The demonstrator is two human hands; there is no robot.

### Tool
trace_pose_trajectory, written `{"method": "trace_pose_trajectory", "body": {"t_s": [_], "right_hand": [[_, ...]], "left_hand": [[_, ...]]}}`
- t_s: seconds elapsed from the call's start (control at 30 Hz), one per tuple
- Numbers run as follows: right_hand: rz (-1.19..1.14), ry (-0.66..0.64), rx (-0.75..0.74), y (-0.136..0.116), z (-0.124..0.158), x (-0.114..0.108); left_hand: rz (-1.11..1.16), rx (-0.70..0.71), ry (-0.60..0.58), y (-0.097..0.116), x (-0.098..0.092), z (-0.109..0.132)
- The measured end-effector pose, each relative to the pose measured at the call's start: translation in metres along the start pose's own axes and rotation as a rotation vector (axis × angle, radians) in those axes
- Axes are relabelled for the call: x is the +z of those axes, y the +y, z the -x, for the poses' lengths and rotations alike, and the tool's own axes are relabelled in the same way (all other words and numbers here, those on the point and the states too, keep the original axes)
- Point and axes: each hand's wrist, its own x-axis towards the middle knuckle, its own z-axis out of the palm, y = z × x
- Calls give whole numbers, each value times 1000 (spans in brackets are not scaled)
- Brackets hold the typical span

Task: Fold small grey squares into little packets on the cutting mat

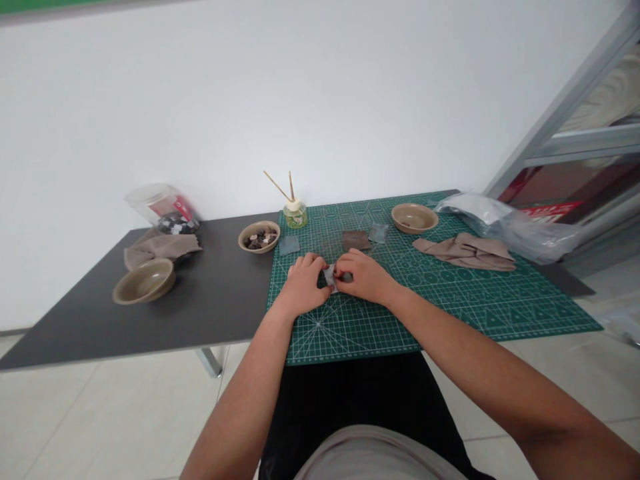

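Observation:
Between my hands, a small light-grey sheet (329,275) lies on the green cutting mat (350,333). My left hand (305,283) holds its left side, with thumb and forefinger at its edges. Above its right part my right hand (364,275) is closed in a pinch. Something dark shows at those right fingertips, too small and covered to name. Just beyond the hands lie a brown square sheet (356,240), a grey square (379,233) and another grey square (289,245).
A bowl (259,237) of dark and pale pieces stands beside a bottle with sticks (295,213). At right are a bowl (415,219), a brown cloth (465,252) and a plastic bag (520,227). A bowl (145,281), cloth (165,247) and clear jar (163,203) sit left.

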Motion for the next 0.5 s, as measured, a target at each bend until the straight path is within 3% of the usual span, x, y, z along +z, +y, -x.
{"method": "trace_pose_trajectory", "body": {"t_s": [0.1, 0.27, 0.5], "right_hand": [[-48, -43, -38, 0, -1, 0], [-32, 4, 64, -1, -1, 1], [-340, 124, 226, -7, -1, -5]], "left_hand": [[-11, 12, 1, -1, 0, 0], [39, 38, 52, 0, 1, 2], [101, 87, 140, -1, -4, 3]]}}
